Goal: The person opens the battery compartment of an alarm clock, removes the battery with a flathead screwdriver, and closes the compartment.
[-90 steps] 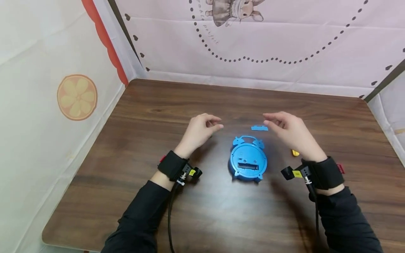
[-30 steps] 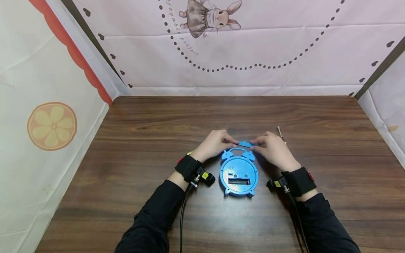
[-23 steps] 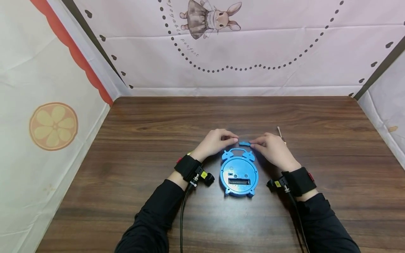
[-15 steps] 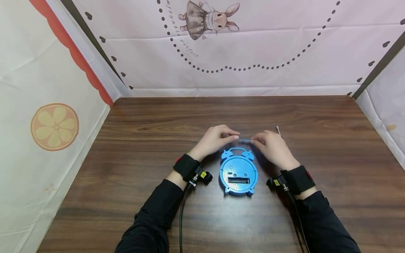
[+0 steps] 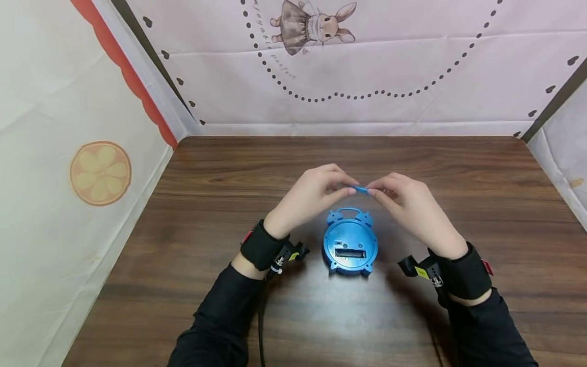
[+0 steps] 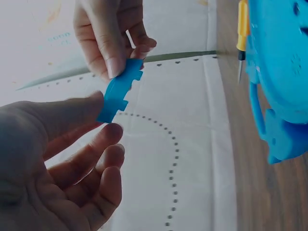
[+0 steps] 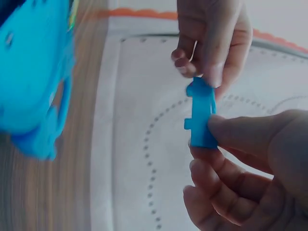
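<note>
Pink fabric walls with a rabbit picture (image 5: 316, 26) stand behind the brown wooden table (image 5: 206, 168). Above it, the left hand (image 5: 308, 198) and the right hand (image 5: 409, 204) each pinch one end of a small blue cover (image 5: 361, 190) between thumb and fingers. Just below the cover, the blue alarm clock (image 5: 350, 246) lies face down on the table, its open slot upward, between the two wrists.

On the backdrop (image 5: 412, 61) ahead of me, small curved lettering beside the rabbit drawing (image 5: 316, 25) ends in "perfect"; the rest I cannot read.
</note>
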{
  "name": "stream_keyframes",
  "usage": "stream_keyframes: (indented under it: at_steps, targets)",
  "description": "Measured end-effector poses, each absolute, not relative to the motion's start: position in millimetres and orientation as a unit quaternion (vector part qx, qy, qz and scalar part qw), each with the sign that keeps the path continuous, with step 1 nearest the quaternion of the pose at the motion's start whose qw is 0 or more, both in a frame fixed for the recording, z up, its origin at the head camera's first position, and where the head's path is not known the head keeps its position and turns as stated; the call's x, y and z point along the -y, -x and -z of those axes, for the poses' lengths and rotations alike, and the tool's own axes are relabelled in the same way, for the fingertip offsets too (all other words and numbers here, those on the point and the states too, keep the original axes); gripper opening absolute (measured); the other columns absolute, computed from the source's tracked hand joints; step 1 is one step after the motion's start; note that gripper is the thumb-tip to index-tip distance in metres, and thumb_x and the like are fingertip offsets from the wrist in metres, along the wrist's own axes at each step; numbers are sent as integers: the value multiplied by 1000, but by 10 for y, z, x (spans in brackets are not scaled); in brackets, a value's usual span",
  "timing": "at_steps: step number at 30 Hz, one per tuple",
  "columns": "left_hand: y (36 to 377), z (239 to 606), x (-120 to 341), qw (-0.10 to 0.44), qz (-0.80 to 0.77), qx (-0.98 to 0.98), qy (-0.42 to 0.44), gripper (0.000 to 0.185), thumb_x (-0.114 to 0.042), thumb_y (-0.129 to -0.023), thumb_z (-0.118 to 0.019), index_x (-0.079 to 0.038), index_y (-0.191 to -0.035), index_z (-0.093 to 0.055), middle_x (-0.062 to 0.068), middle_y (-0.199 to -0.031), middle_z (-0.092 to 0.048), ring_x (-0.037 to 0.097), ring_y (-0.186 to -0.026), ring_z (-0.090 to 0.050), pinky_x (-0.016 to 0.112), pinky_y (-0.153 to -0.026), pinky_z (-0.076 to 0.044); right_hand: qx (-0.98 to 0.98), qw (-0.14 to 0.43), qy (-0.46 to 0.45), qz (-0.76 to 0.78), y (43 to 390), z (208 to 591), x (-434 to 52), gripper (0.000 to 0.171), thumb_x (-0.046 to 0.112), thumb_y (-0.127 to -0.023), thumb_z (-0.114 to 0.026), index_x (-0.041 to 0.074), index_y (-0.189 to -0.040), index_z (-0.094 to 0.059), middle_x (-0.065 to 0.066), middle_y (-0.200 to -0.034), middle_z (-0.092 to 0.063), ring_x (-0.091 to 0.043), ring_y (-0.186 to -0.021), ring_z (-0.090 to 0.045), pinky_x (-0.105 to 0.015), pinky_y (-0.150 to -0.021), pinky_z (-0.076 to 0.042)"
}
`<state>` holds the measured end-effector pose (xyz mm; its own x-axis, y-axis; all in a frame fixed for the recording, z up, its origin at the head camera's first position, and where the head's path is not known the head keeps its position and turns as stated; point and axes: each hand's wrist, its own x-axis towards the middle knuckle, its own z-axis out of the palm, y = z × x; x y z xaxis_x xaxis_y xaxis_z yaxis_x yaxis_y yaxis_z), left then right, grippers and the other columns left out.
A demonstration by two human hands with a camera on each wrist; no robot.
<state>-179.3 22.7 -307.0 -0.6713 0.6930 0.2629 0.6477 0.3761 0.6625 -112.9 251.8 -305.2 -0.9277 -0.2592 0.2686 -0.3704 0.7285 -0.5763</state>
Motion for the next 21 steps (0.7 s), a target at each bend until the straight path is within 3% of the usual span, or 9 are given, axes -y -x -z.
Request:
stream_keyframes:
  at_steps: [5, 13, 21]
  targets:
    - [1585, 3120, -143, 46, -380, -841, -382, 17, -21, -99, -68, -11, -110, -77, -6, -87, -64, 9, -75, -52, 25, -66, -45, 916, 67, -204, -338, 996, 3068, -2491, 16, 13, -98, -68, 9, -112, -75, 0, -100, -69, -13, -84, -61, -36, -71, -51]
    - [1258, 3262, 15, 67, -435, -839, -319, 17, -22, -97, -71, -12, -107, -78, -7, -87, -67, 13, -73, -53, 28, -63, -46, 907, 18, -200, -371, 808, 3168, -2503, 15, 13, -95, -73, 13, -109, -76, 4, -100, -70, -10, -87, -60, -36, -76, -54]
    - [1159, 3431, -10, 75, -461, -826, -316, 10, -22, -97, -70, -15, -103, -76, -9, -83, -65, 11, -72, -52, 28, -65, -45, 904, -10, -166, -394, 673, 3311, -2530, 13, 24, -99, -67, 17, -106, -75, 7, -97, -68, -10, -86, -57, -31, -73, -50]
